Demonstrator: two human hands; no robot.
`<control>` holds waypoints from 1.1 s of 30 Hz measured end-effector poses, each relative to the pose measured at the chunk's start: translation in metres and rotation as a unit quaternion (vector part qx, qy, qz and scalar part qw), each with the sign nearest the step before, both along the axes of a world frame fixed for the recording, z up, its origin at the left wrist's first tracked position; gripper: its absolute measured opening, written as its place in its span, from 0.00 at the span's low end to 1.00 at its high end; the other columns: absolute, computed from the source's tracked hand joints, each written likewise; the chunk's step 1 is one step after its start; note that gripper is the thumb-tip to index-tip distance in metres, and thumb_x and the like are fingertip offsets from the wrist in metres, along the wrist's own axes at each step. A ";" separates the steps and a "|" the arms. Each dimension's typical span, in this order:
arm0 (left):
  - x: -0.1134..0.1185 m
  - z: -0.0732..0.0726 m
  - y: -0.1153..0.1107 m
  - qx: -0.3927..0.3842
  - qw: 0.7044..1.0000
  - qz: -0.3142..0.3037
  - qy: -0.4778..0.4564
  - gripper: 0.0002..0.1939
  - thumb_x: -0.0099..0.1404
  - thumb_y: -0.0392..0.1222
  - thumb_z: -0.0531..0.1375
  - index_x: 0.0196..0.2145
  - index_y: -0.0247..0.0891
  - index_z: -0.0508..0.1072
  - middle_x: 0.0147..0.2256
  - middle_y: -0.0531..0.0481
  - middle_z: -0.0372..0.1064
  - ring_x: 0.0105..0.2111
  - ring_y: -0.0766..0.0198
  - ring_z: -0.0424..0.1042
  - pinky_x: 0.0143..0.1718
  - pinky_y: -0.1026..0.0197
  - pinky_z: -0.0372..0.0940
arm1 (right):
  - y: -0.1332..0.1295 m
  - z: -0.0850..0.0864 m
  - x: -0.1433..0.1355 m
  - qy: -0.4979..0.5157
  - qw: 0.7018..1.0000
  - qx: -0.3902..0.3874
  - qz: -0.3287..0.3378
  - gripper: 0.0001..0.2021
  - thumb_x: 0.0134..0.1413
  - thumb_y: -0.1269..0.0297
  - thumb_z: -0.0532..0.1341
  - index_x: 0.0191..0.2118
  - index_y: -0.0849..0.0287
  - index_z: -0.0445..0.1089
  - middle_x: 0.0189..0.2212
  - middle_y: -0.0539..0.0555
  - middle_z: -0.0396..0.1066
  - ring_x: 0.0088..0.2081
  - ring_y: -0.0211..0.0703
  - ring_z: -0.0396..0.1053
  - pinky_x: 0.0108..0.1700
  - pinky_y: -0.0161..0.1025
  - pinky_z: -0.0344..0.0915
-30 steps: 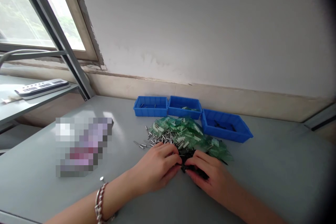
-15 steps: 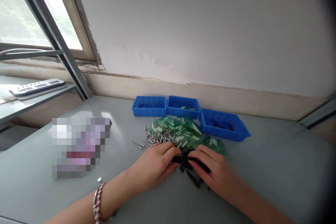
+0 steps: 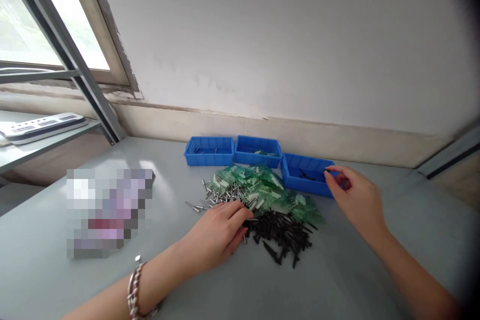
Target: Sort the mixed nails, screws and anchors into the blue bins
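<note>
My left hand (image 3: 221, 227) rests at the near-left side of the heap, fingers closed in a pinch. A thin silver pin, seemingly a blind rivet (image 3: 252, 220), pokes out at its fingertips. Beside it lies a pile of black screws (image 3: 283, 232). Silver blind rivets (image 3: 228, 194) and small green plastic packets (image 3: 262, 185) are heaped just behind. My right hand (image 3: 354, 195) is over the right end of the right blue bin (image 3: 309, 187), thumb and fingertips pinched together. What they hold, if anything, is hidden. A few black screws lie inside that bin.
The left blue bin (image 3: 209, 159) contains a few rivets, and the middle blue bin (image 3: 258, 158) some green packets. At left lies a blurred-out flat object (image 3: 116, 210). A white power strip (image 3: 45, 127) sits on the side shelf, near a metal post (image 3: 93, 95).
My right hand has moved from the black screws up and right to the right bin, uncovering the pile. My left hand stays by the heap. The view has shifted slightly.
</note>
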State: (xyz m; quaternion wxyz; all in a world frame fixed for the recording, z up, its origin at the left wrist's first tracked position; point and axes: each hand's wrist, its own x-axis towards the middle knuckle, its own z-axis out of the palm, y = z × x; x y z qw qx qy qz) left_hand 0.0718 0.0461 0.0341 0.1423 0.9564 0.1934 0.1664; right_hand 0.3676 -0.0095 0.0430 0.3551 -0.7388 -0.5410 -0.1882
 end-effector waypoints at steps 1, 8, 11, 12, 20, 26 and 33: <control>0.000 0.000 0.000 -0.002 1.000 -0.001 0.001 0.10 0.64 0.33 0.48 0.43 0.37 0.61 0.37 0.47 0.64 0.35 0.61 0.65 0.36 0.58 0.64 | 0.000 0.000 0.001 -0.001 1.000 -0.002 -0.005 0.13 0.53 0.56 0.53 0.34 0.59 0.69 0.19 0.48 0.61 0.20 0.36 0.59 0.26 0.35 0.56; -0.001 -0.001 0.000 -0.011 1.000 -0.002 0.002 0.11 0.64 0.33 0.48 0.44 0.37 0.61 0.38 0.47 0.63 0.36 0.61 0.65 0.37 0.58 0.64 | 0.002 0.003 0.000 -0.022 1.000 -0.011 -0.005 0.19 0.53 0.52 0.49 0.32 0.61 0.70 0.17 0.48 0.55 0.20 0.37 0.57 0.24 0.35 0.54; -0.001 -0.001 0.000 -0.009 1.000 -0.002 0.004 0.11 0.64 0.33 0.48 0.44 0.37 0.61 0.38 0.47 0.63 0.36 0.61 0.65 0.36 0.58 0.64 | 0.002 0.001 0.001 -0.023 1.000 -0.016 -0.003 0.20 0.53 0.53 0.48 0.31 0.62 0.70 0.17 0.48 0.55 0.19 0.37 0.56 0.24 0.35 0.54; 0.000 0.000 0.001 -0.009 1.000 -0.002 0.004 0.10 0.64 0.33 0.48 0.44 0.37 0.61 0.38 0.47 0.63 0.36 0.61 0.65 0.36 0.58 0.64 | 0.003 0.001 0.001 -0.024 1.000 -0.020 -0.002 0.20 0.53 0.53 0.48 0.31 0.62 0.70 0.17 0.48 0.55 0.19 0.37 0.56 0.24 0.35 0.54; -0.001 0.001 0.000 -0.006 1.000 -0.003 -0.002 0.10 0.64 0.33 0.48 0.43 0.37 0.61 0.38 0.47 0.63 0.35 0.62 0.65 0.36 0.60 0.63 | 0.004 -0.001 0.002 -0.022 0.999 -0.029 0.002 0.21 0.53 0.50 0.47 0.33 0.62 0.70 0.17 0.49 0.57 0.20 0.37 0.57 0.24 0.36 0.54; -0.001 0.001 0.000 0.004 1.000 -0.006 -0.007 0.11 0.64 0.33 0.47 0.43 0.37 0.62 0.37 0.46 0.64 0.35 0.62 0.65 0.35 0.60 0.64 | 0.001 0.003 -0.003 -0.009 0.999 -0.037 0.008 0.21 0.54 0.49 0.48 0.34 0.61 0.68 0.18 0.49 0.59 0.20 0.37 0.58 0.25 0.36 0.55; -0.007 0.007 0.007 0.010 1.000 0.016 0.001 0.13 0.62 0.29 0.46 0.42 0.37 0.63 0.39 0.45 0.62 0.36 0.62 0.65 0.36 0.59 0.63 | 0.000 0.003 -0.007 -0.006 0.999 -0.045 0.023 0.17 0.54 0.52 0.49 0.35 0.59 0.68 0.20 0.48 0.60 0.20 0.36 0.58 0.25 0.35 0.56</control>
